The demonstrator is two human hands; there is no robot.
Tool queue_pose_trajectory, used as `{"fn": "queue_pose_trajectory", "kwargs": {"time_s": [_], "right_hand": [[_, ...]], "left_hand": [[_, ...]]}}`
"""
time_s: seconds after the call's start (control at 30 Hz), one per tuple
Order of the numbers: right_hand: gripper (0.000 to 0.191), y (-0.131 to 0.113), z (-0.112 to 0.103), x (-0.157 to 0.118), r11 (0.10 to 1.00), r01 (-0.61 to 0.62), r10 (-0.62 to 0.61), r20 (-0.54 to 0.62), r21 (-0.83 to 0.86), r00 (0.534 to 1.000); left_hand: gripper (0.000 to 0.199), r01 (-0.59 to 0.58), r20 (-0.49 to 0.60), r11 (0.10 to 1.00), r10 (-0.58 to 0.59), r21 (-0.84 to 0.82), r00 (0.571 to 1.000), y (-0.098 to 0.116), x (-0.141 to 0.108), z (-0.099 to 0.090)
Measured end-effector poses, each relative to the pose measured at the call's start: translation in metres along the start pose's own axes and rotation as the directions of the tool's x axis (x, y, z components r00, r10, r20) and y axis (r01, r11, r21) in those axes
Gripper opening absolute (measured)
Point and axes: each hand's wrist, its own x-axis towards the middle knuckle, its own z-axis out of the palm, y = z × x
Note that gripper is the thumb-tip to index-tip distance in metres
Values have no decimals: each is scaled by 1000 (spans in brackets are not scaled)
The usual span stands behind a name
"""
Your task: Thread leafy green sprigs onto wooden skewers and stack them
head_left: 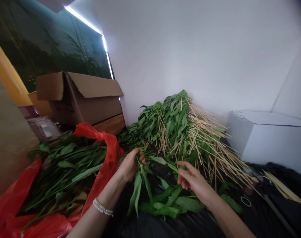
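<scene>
My left hand point(135, 162) is closed around a leafy green stem point(138, 188), whose long narrow leaves hang below the fist. To its right, my right hand point(190, 177) has its thumb and fingers bent together on the end of a single green leaf point(160, 160). That leaf points back toward my left hand. Under both hands, loose leaves point(175, 201) lie in a heap on a black plastic surface. Just beyond, bundles of leaves point(175, 115) are stacked against the wall, with thin pale sticks point(214, 142) fanning out to the right.
On the left, a red plastic bag point(110, 152) lies open, full of leafy stems. Behind it stands an open cardboard box point(95, 105). A white box point(264, 135) is at the right, with a white ring point(245, 201) in front. The wall point(190, 49) closes off the back.
</scene>
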Motion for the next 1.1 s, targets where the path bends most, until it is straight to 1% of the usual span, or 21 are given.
{"fn": "queue_pose_trajectory", "kwargs": {"time_s": [0.1, 0.17, 0.23, 0.27, 0.3, 0.33, 0.4, 0.47, 0.53, 0.57, 0.67, 0.73, 0.77, 0.87, 0.93, 0.97, 1.0, 1.1], "right_hand": [[65, -1, 0, -1, 999, 33, -33, 3, -34, 999], [60, 0, 0, 0, 997, 48, -48, -1, -59, 999], [53, 2, 0, 1, 996, 53, -53, -1, -75, 999], [51, 2, 0, 1, 995, 55, -55, 0, -79, 998], [50, 3, 1, 2, 995, 58, -58, 3, -81, 998], [50, 4, 1, 2, 995, 61, -60, 8, -81, 998], [50, 5, 2, 3, 994, 68, -67, 22, -83, 998], [49, 5, 3, 3, 992, 90, -87, 42, -90, 995], [48, 6, 5, 2, 985, 130, -124, 56, -115, 991], [47, 6, 7, 1, 979, 152, -145, 61, -136, 988], [49, 6, 10, -2, 951, 208, -196, 74, -229, 978], [50, 5, 11, -4, 916, 242, -226, 87, -319, 970], [50, 4, 12, -5, 895, 258, -240, 95, -364, 966], [48, 3, 14, -7, 842, 292, -266, 121, -454, 956], [43, 3, 14, -7, 802, 314, -284, 139, -508, 949], [39, 4, 15, -7, 766, 328, -300, 143, -552, 943], [34, 4, 15, -7, 714, 344, -326, 145, -610, 934], [22, 7, 15, -8, 539, 373, -412, 149, -755, 899]], "left_hand": [[22, -52, 34, 997, 50, 51, 998, -2, -3, 4], [26, -114, 50, 987, 109, 117, 993, -4, -7, 8], [31, -180, 83, 958, 165, 224, 983, -5, -12, 13], [32, -219, 107, 927, 195, 303, 975, -6, -15, 16], [31, -265, 137, 881, 228, 392, 964, -6, -18, 19], [29, -320, 179, 816, 266, 481, 947, -7, -21, 23], [20, -451, 301, 632, 336, 631, 892, -10, -26, 30], [13, -569, 444, 421, 362, 707, 820, -16, -29, 36], [17, -635, 554, 218, 335, 741, 762, -24, -30, 39], [20, -647, 589, 126, 310, 752, 746, -28, -30, 39], [24, -647, 656, -124, 227, 753, 720, -38, -28, 40], [22, -649, 695, -261, 157, 715, 702, -41, -26, 41], [19, -655, 713, -312, 123, 688, 690, -41, -26, 42], [11, -696, 770, -411, 24, 589, 638, -40, -23, 46], [10, -719, 800, -456, -25, 525, 599, -39, -22, 47], [10, -725, 809, -474, -43, 500, 586, -39, -21, 48], [10, -725, 813, -489, -53, 485, 579, -39, -20, 49], [6, -720, 815, -512, -65, 468, 576, -39, -18, 51]]}}
